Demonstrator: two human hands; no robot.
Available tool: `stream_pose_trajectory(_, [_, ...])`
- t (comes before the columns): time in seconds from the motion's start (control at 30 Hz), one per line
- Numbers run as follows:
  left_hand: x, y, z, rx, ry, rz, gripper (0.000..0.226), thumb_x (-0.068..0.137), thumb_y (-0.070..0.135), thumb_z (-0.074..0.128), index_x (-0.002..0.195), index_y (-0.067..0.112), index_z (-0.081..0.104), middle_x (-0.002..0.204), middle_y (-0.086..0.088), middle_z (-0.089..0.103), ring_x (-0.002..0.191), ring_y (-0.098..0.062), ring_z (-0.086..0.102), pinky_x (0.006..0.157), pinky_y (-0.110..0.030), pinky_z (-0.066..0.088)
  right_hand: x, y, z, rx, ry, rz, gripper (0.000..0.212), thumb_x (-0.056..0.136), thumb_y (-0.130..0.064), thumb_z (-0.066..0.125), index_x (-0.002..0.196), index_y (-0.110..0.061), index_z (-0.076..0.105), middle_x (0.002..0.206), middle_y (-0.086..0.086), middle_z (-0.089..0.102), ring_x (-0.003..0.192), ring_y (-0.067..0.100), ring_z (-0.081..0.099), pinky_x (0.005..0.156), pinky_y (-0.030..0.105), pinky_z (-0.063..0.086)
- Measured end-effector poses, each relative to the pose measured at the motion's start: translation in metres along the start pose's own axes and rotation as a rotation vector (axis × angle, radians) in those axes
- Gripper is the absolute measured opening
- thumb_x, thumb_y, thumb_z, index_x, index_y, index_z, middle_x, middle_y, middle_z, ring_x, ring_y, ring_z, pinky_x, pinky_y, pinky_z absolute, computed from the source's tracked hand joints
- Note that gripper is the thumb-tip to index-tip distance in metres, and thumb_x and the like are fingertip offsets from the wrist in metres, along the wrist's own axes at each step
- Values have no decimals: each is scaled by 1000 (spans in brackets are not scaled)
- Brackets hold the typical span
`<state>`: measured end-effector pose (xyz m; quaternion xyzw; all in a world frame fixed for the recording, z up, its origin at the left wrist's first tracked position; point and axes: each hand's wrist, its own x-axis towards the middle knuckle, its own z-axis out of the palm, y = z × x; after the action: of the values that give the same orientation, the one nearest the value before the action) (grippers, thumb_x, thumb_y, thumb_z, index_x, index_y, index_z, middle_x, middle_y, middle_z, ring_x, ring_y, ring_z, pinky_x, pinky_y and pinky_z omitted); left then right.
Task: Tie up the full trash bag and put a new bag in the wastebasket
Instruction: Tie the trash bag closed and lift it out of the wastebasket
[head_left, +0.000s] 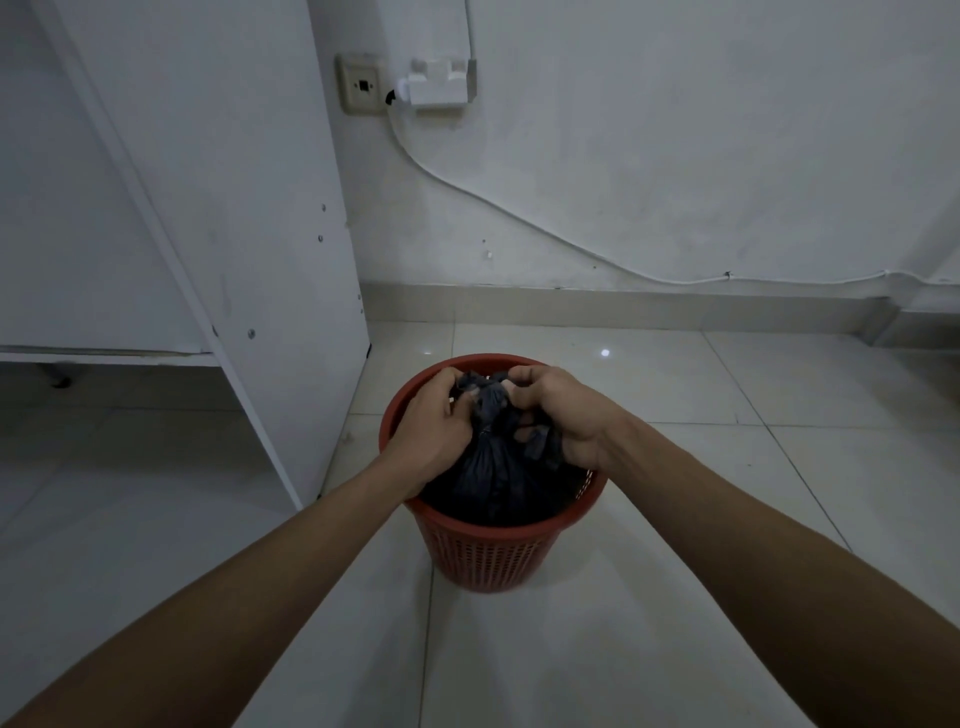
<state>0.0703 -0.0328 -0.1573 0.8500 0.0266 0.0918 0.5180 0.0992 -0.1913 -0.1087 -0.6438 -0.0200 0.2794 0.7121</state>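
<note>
A red perforated plastic wastebasket (488, 556) stands on the tiled floor in the middle of the view. Inside it sits a full black trash bag (491, 467), its top gathered into a twisted neck above the rim. My left hand (434, 426) grips the left side of the gathered top. My right hand (558, 415) holds the right side, with bag ends bunched under its fingers. Both hands are over the basket's mouth. The bag's lower part is hidden in the basket.
A white cabinet panel (249, 218) stands close to the left of the basket. Behind is a white wall with a socket (362, 85), an adapter (439, 85) and a white cable (519, 213) running down to the skirting. Pale floor tiles (675, 597) surround the basket.
</note>
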Motion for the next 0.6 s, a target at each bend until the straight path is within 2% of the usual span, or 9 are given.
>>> stream_pose_trajectory(0.03, [-1, -1, -1, 8, 25, 63, 11, 98, 16, 54, 105, 24, 55, 97, 5, 65, 91, -12, 64, 81, -37, 56, 0, 0, -1, 9, -21, 8, 27, 98, 4, 47, 81, -14, 57, 73, 1, 61, 53, 9, 53, 41, 19, 42])
stream_pose_trajectory(0.1, [-2, -2, -6, 108, 92, 274, 39, 88, 6, 63, 117, 27, 49, 106, 2, 55, 99, -14, 58, 83, -28, 50, 0, -2, 0, -21, -32, 3, 22, 100, 2, 49, 84, -12, 57, 75, 3, 61, 53, 9, 50, 41, 18, 40])
stream_pose_trajectory(0.17, [-3, 0, -13, 227, 86, 487, 53, 80, 3, 67, 126, 26, 54, 111, 0, 49, 104, -15, 54, 88, -24, 47, 2, -4, -2, -33, -30, 2, 17, 100, -2, 53, 87, -11, 56, 78, 5, 60, 53, 9, 47, 40, 17, 39])
stream_pose_trajectory(0.27, [-4, 7, -21, 272, 36, 630, 41, 82, 10, 75, 122, 17, 67, 107, -1, 57, 100, -12, 58, 89, -19, 46, 1, -10, -6, -33, -60, 47, 19, 101, -4, 53, 83, -11, 57, 75, 8, 54, 49, 9, 43, 38, 15, 37])
stream_pose_trajectory(0.37, [-6, 15, -22, 189, 99, 574, 23, 84, 12, 77, 107, 12, 77, 96, 0, 73, 89, -9, 66, 83, -23, 52, -3, -13, -8, -25, -107, 50, 13, 98, 2, 55, 95, -9, 62, 77, 8, 60, 50, 11, 52, 41, 18, 45])
stream_pose_trajectory(0.43, [-4, 20, -26, 105, 125, 438, 18, 84, 11, 78, 101, 11, 79, 89, 2, 75, 77, -8, 69, 76, -22, 55, -3, -13, -13, -181, -50, -63, 15, 92, 4, 65, 102, -7, 67, 79, 7, 68, 62, 13, 65, 55, 21, 54])
stream_pose_trajectory(0.5, [0, 21, -33, 38, 89, 310, 16, 83, 12, 78, 99, 13, 79, 80, 2, 75, 65, -10, 70, 67, -21, 57, -4, -14, -20, -437, 88, -231, 12, 85, -3, 76, 94, -10, 74, 75, 4, 71, 67, 12, 68, 63, 22, 54])
stream_pose_trajectory(0.6, [5, 22, -41, 15, 8, 222, 14, 81, 13, 81, 92, 22, 79, 70, 11, 75, 63, -7, 71, 65, -16, 56, -6, -14, -28, -612, 175, -377, 13, 82, -9, 80, 77, -20, 78, 64, -5, 71, 58, 2, 64, 59, 14, 50])
